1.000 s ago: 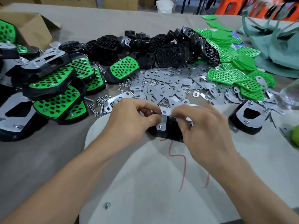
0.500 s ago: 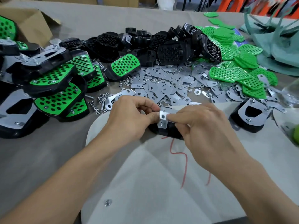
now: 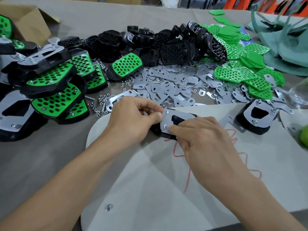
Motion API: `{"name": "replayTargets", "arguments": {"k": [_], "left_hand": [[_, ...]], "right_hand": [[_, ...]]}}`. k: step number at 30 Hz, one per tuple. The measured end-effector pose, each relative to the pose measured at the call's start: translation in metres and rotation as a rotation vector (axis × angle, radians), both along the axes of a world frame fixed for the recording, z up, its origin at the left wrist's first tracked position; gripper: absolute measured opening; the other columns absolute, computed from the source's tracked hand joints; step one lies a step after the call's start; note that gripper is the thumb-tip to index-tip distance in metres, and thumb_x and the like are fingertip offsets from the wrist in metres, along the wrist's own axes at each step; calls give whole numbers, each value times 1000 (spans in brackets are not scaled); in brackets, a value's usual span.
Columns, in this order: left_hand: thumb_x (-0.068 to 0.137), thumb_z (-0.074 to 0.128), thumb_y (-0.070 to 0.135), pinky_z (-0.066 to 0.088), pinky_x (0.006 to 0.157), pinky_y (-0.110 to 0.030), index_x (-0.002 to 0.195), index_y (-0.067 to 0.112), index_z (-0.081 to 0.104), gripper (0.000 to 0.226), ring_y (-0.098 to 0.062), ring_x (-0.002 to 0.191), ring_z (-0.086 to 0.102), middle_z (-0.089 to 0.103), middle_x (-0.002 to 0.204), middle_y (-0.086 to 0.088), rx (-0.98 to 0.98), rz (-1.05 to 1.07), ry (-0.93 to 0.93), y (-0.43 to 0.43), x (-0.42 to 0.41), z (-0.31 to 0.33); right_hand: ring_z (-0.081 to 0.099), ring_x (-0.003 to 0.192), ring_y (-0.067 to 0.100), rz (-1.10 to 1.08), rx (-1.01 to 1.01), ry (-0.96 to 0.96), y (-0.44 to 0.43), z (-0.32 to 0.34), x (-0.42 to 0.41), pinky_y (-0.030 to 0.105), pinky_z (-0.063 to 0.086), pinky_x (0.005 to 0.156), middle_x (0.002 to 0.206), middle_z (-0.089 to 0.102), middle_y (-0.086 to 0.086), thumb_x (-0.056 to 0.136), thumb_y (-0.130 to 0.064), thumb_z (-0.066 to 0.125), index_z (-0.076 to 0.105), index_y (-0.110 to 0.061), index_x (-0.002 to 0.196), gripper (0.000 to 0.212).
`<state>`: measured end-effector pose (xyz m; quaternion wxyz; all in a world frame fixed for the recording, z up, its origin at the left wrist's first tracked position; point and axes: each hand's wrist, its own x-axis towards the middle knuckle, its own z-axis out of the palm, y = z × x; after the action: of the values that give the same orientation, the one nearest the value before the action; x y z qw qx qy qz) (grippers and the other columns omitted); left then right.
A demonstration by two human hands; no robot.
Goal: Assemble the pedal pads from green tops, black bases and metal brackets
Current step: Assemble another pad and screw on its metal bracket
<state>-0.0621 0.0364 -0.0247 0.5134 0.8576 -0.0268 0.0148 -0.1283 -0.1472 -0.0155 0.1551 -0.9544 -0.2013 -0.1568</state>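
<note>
Smooth bright metal bracket (image 3: 179, 116), matt black plastic base (image 3: 156, 130) under it, dull grey loose brackets (image 3: 166, 90) heaped mid-counter, glossy green plastic tops (image 3: 236, 74) near the right edge, shiny metal nuts (image 3: 103, 99), brown cardboard box (image 3: 31, 24) at far left corner, matt cloth-covered counter (image 3: 41, 155)

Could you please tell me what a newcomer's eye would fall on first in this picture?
The bright pile of finished green-and-black pedal pads at the left and the loose green tops heaped at the right stand out first. Between them lie black bases at the back and grey metal brackets in front. At near centre, the left hand and right hand hold a bracket plate onto one black base.
</note>
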Motion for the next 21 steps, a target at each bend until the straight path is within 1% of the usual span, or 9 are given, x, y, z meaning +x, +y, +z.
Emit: {"name": "replayTargets", "arguments": {"k": [3,5,7,9,11,13,16,18,21], "left_hand": [[80,83,21,52,70,-31,76,34,80,14,-7,61,57,69,67,15,5,-2,-23,0,-2,0],[78,81,31,49,64,-28,77,37,77,6,-6,61,57,68,68,17,16,-13,-42,-1,-6,0],[72,79,39,46,59,-26,77,35,75,8,-4,57,51,66,67,18,44,-41,-58,-1,-8,1],[71,82,37,44,60,-26,76,33,73,11,-4,56,49,65,66,17,71,-49,-56,-2,-8,1],[74,86,30,43,61,-27,76,30,73,13,-5,56,48,64,65,18,75,-42,-46,-2,-7,1],[75,87,28,41,61,-27,76,29,72,14,-6,56,46,63,65,20,78,-48,-40,-1,-5,0],[75,86,29,41,60,-27,75,31,72,14,-6,55,46,62,65,21,85,-48,-48,-1,-4,-1],[75,86,29,41,59,-28,75,31,72,15,-6,55,45,62,64,21,84,-46,-50,-1,-4,-2],[75,86,30,38,59,-28,76,32,71,14,-5,54,43,60,64,22,91,-61,-61,-1,-3,-3]], "right_hand": [[63,74,20,-21,94,-16,1,-5,-1,37,49,73,77,69,-4,77,-3,69,78,-20,90,23],[64,77,20,-31,152,-30,1,-7,-3,39,51,74,78,70,-4,80,-3,66,79,-19,94,25],[65,82,21,-28,168,-31,3,-9,-5,39,49,80,82,71,-3,77,3,70,79,-18,99,31],[62,93,15,-6,215,-14,2,-10,-8,29,44,92,90,72,-9,74,6,75,80,-19,100,36],[57,108,-1,-76,445,54,-7,-7,-12,10,36,99,107,71,-21,79,2,75,80,-27,102,38],[60,116,-4,-244,785,139,-24,-5,-16,11,42,100,118,71,-23,81,3,75,77,-36,111,48],[68,109,3,-325,1019,273,-42,-9,-17,21,53,96,116,74,-17,81,9,75,69,-30,126,60],[68,110,3,-284,1040,376,-42,-8,-14,18,54,90,117,73,-15,76,3,78,66,-27,131,64],[71,95,5,-269,1016,480,-39,-5,-7,21,57,73,110,75,-14,73,-14,75,71,-32,123,53]]}}
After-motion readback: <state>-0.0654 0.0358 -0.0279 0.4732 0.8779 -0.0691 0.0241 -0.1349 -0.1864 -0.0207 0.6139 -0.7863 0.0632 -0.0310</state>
